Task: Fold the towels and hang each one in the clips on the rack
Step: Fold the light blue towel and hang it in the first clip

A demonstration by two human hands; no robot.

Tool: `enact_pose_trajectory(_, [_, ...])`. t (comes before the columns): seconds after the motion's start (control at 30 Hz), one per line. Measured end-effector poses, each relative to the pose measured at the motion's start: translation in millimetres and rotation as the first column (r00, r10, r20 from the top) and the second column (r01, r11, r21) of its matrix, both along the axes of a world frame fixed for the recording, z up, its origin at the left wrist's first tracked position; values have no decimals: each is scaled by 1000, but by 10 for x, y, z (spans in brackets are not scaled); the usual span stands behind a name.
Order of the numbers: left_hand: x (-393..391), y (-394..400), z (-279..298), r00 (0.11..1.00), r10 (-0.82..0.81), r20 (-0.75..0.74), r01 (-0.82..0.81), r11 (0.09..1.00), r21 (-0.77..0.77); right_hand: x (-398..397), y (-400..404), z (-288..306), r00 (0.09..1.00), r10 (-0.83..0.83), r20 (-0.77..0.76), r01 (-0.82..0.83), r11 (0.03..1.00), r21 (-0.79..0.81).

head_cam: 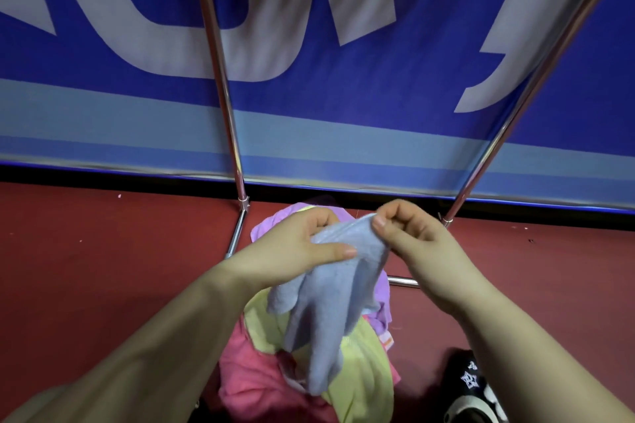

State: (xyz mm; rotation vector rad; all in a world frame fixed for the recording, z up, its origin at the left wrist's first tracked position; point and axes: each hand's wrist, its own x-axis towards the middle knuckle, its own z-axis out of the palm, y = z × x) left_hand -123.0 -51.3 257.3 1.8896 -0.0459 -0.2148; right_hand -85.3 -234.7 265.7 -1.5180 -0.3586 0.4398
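A pale blue towel [330, 299] hangs crumpled between my hands, low in the middle of the head view. My left hand [295, 251] pinches its upper edge with the thumb laid across the cloth. My right hand [412, 237] grips the same edge at the top corner, fingers curled. Beneath lies a pile of towels: a yellow one [364, 354], a pink one [247, 378] and a purple one [271, 223]. The rack shows only as two chrome poles [223, 86] rising upward; its clips are out of view.
A blue banner [412, 62] with large white letters stands behind the rack. The floor [103, 251] is dark red. Chrome base bars [403, 282] of the rack lie on the floor by the pile. A black-and-white shoe [470, 388] is at the lower right.
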Motion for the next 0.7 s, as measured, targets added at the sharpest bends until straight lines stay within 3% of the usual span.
enact_pose_trajectory(0.2, [50, 199, -47, 990, 129, 62, -132, 991, 37, 123, -230, 105, 987, -157, 16, 155, 983, 102])
enact_pose_trajectory(0.33, [40, 209, -32, 992, 123, 27, -124, 992, 27, 157, -338, 109, 962, -261, 75, 262, 965, 0])
enact_pose_trajectory(0.4, [41, 185, -47, 991, 132, -15, -133, 989, -69, 146, -356, 88, 953, -275, 123, 288, 952, -100])
enact_pose_trajectory(0.53, [13, 47, -57, 984, 149, -95, -168, 955, -243, 62, -281, 14, 965, -173, 198, 230, 921, -313])
enact_pose_trajectory(0.7, [-25, -155, -44, 987, 57, -150, -107, 930, -352, -64, -104, -57, 1000, 16, 27, -10, 978, -210])
